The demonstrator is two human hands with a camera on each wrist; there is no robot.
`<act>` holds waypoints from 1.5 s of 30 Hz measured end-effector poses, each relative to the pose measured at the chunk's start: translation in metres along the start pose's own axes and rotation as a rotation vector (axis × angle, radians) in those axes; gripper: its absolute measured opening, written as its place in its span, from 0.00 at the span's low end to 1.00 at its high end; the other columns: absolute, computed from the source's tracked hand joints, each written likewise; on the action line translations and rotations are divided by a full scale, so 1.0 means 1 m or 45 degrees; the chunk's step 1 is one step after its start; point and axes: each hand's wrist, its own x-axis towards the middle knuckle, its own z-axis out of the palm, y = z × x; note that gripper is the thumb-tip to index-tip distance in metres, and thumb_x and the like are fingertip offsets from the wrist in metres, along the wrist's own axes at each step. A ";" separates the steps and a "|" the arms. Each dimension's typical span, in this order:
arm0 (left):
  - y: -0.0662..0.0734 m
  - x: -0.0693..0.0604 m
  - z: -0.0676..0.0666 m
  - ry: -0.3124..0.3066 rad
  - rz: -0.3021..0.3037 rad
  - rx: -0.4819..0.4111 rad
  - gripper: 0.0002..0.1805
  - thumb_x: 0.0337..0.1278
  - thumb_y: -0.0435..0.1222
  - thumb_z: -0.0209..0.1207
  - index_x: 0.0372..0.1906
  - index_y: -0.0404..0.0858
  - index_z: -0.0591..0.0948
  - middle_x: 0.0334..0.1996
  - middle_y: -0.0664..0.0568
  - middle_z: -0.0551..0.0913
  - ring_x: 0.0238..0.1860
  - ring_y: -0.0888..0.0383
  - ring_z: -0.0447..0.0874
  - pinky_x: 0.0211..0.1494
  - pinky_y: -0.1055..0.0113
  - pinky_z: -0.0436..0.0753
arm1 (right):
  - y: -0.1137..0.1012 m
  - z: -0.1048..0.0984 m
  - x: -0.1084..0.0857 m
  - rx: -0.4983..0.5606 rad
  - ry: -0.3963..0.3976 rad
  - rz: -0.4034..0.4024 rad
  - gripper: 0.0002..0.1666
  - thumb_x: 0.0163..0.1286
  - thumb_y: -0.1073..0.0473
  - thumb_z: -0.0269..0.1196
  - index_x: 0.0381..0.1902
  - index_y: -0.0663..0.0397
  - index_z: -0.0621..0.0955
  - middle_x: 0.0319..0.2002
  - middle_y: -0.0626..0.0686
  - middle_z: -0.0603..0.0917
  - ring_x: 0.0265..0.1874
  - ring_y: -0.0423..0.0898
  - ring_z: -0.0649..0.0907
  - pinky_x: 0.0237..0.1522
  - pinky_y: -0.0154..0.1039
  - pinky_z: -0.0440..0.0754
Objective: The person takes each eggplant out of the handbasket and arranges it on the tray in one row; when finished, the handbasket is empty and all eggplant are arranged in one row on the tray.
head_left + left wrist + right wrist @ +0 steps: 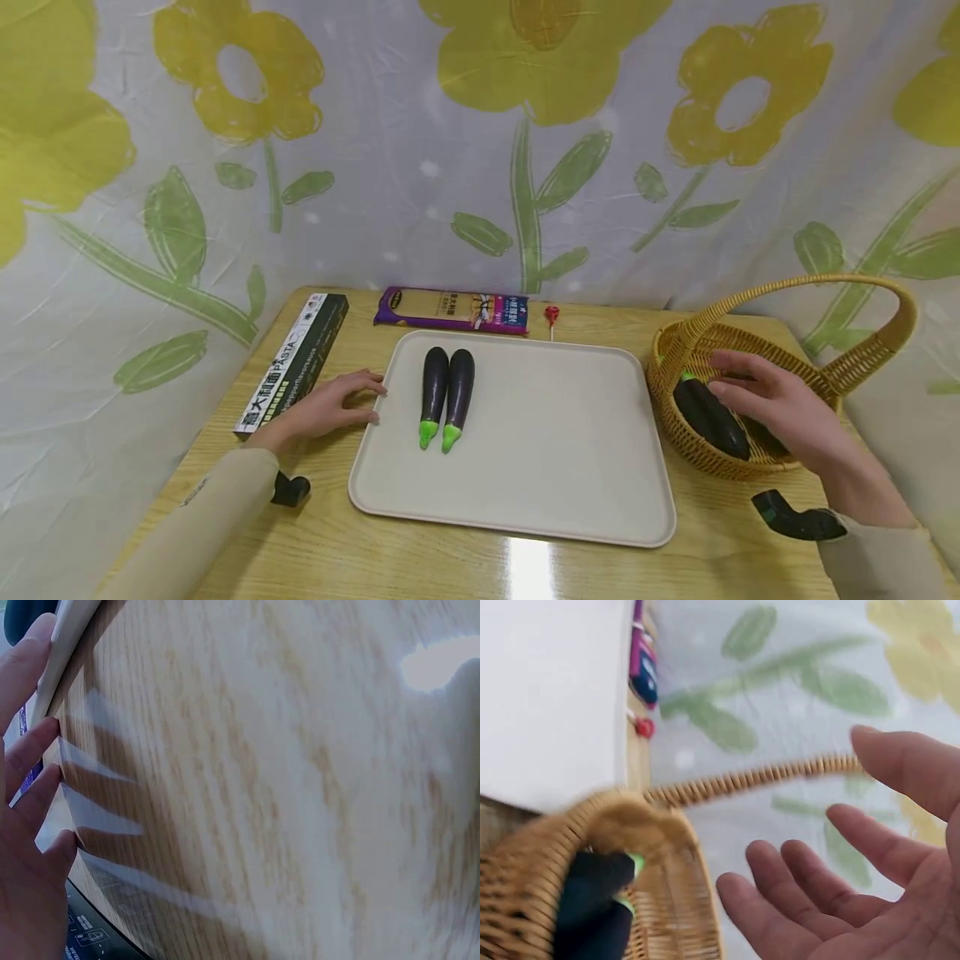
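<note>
Right hand point(783, 404) over wicker basket point(675, 437), fingers spread, gripping nothing; basket eggplants point(711, 417) lie just beyond the fingertips. Left hand point(326, 407): fingers spread at tray point(555, 450) rim, tray eggplants point(433, 392) near.

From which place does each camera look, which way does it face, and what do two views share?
Head: worn on the head, facing forward and down at the tray, the basket and the flowered cloth; left hand, right hand and both sleeves show.
Left wrist: on that wrist, facing mostly the wooden table; left fingers show along the left edge.
Right wrist: on that wrist, facing across the basket toward the cloth; right fingers and palm show.
Shared by head and right wrist: basket, eggplants inside, red lollipop.
</note>
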 end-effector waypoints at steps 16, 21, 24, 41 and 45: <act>-0.002 0.000 0.001 0.008 0.013 0.010 0.23 0.59 0.48 0.65 0.57 0.44 0.79 0.68 0.39 0.69 0.73 0.36 0.54 0.73 0.38 0.54 | 0.062 -0.047 0.059 0.041 -0.141 0.257 0.49 0.77 0.41 0.49 0.76 0.68 0.43 0.73 0.74 0.47 0.68 0.69 0.60 0.62 0.60 0.70; -0.001 0.000 0.001 0.006 0.013 0.015 0.23 0.59 0.48 0.65 0.57 0.44 0.79 0.68 0.40 0.69 0.73 0.36 0.54 0.73 0.38 0.53 | 0.073 -0.045 0.068 0.098 -0.182 0.251 0.45 0.78 0.45 0.49 0.75 0.70 0.46 0.73 0.74 0.51 0.66 0.61 0.67 0.60 0.54 0.76; 0.000 0.000 0.000 0.002 0.008 0.007 0.24 0.59 0.48 0.66 0.58 0.44 0.79 0.68 0.40 0.69 0.73 0.36 0.54 0.73 0.38 0.53 | 0.077 -0.040 0.070 0.155 -0.254 0.266 0.42 0.79 0.48 0.50 0.74 0.72 0.49 0.71 0.74 0.55 0.63 0.53 0.72 0.59 0.53 0.77; -0.001 0.001 0.001 0.002 0.001 0.014 0.23 0.59 0.46 0.66 0.58 0.44 0.79 0.68 0.40 0.69 0.73 0.35 0.54 0.73 0.38 0.53 | 0.095 -0.022 0.074 0.239 -0.490 0.461 0.34 0.74 0.60 0.57 0.71 0.67 0.60 0.66 0.72 0.66 0.49 0.48 0.80 0.48 0.48 0.82; -0.002 0.000 0.001 0.005 0.001 0.012 0.23 0.59 0.47 0.66 0.57 0.44 0.79 0.68 0.40 0.69 0.73 0.35 0.54 0.73 0.38 0.53 | 0.094 -0.022 0.075 0.237 -0.533 0.463 0.32 0.72 0.63 0.59 0.69 0.66 0.62 0.68 0.73 0.61 0.52 0.50 0.79 0.50 0.49 0.81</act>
